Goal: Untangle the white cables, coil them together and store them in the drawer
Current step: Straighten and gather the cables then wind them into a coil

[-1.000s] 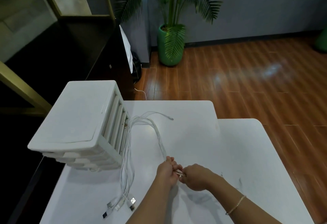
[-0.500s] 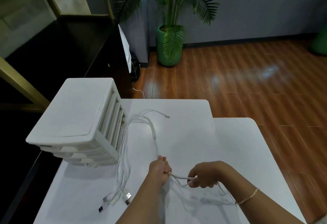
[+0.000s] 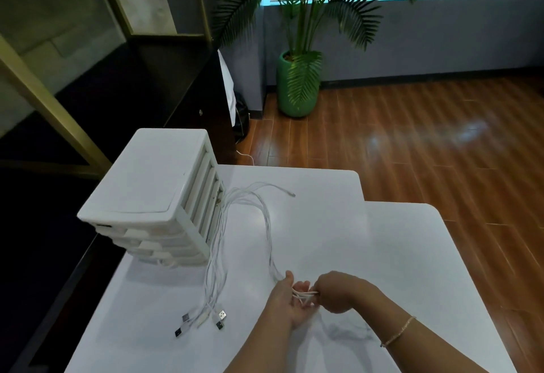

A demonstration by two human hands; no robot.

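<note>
Half a second before, the hands were apart with a slack strand hanging between them; now the right hand had come back in against the left hand, laying another turn of the white cables across it. That left hand lay palm up, fingers relaxed and partly spread under the strands, thumb raised beside them, while the right hand's curled fingers pinched the bundle just beside the left fingertips. From there the cables ran away over the white table in a long arch to the side of the white drawer unit, then back toward the near edge, where the USB plugs lay loose in a fan. Coiling looked barely begun, and every drawer appeared closed. To wind well, the left thumb should probably clamp each new loop before the right hand slides out for more, keeping loops equal, and the strands by the drawer unit's corner should be drawn in gently so they would not snag
</note>
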